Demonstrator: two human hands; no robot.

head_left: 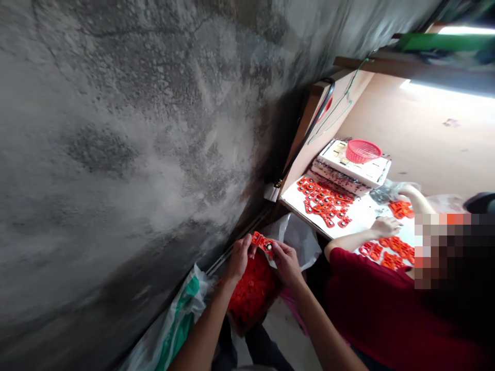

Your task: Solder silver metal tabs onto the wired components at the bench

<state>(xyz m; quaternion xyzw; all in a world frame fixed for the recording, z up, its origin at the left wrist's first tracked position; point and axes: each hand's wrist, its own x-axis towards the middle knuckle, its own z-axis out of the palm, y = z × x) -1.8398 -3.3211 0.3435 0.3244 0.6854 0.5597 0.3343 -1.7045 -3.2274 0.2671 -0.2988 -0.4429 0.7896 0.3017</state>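
Observation:
Between my two hands is a small red-orange plastic part (pixel 261 241) with a round white-and-dark piece near one end. My left hand (pixel 240 256) pinches its left end, and my right hand (pixel 285 260) grips the right end, by the round piece. Both hands are closed on it, raised above a container (pixel 242 327) filled with red plastic pieces (pixel 253 288). What the part is for cannot be made out.
A person in a dark red shirt (pixel 371 299) works at the white table (pixel 363 219) on my right. Similar red parts (pixel 325 201) lie there, beside stacked white trays (pixel 344 165) topped by a pink basket (pixel 362 151). A concrete wall (pixel 135 154) stands left; plastic bags (pixel 297 239) surround the container.

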